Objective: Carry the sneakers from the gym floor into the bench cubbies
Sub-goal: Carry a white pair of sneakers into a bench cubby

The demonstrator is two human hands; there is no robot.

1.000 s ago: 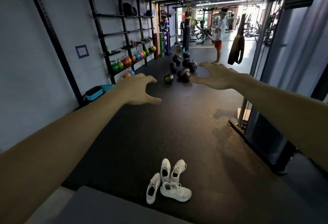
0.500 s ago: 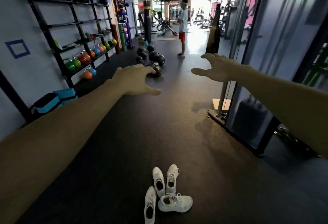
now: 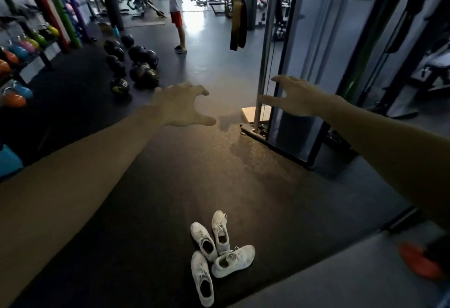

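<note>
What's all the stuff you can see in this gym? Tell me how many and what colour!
sneakers: four, white, clustered on the dark floor, near bottom centre
balls: about ten, black, on the floor at left
kettlebells: several, orange, blue, pink, green, on the left rack
rollers: red, green, purple, upright by the left wall
cable machine: one, dark, right of centre
person: one, white top, red shorts, standing far back
orange thing: one, bottom right, too blurred to name
left hand: open, holding nothing
right hand: open, holding nothing
</note>
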